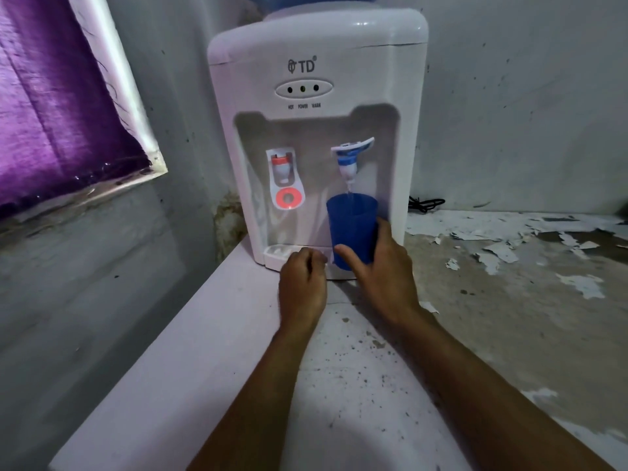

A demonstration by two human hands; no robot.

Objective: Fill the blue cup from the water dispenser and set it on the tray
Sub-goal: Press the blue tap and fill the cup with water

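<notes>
A white water dispenser (316, 130) stands on a counter against the wall. Under its blue tap (350, 158) I hold the blue cup (351, 226) upright, and a thin stream of water runs from the tap into it. My right hand (380, 270) is wrapped around the cup's lower part, thumb across its front. My left hand (300, 287) is curled into a loose fist at the dispenser's drip tray (282, 253), holding nothing. The red hot tap (283, 175) is to the left of the cup.
The counter (509, 300) has peeling paint to the right of the dispenser. A black cable (424, 203) lies behind on the right. A window with a purple curtain (57, 96) fills the left wall. The blue water bottle (316, 1) sits on top.
</notes>
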